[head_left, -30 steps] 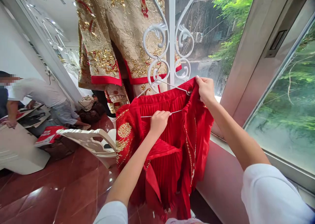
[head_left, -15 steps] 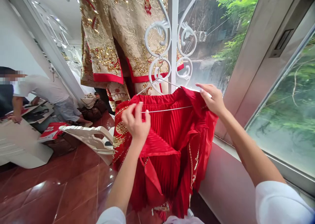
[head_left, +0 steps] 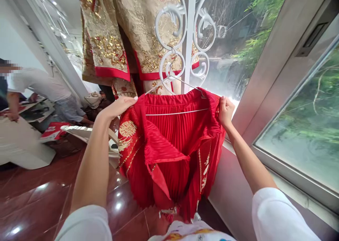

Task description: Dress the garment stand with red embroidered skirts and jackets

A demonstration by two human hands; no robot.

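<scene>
Skirt [head_left: 169,142] is being gripped at both waist corners by left hand [head_left: 120,106] and right hand [head_left: 225,110] — crowded by embroidered jacket [head_left: 119,39], white chair [head_left: 87,135] and window grille [head_left: 185,39].

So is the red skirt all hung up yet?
Nearly. The red skirt already drapes over the wire hanger, which is hooked on the white scrollwork. The left hand and right hand grip its top corners, spreading the waistband. Letting go is what's left.

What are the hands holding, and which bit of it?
Both hold the red pleated skirt by its top edge: the left hand at the left corner, the right hand at the right corner.
</scene>
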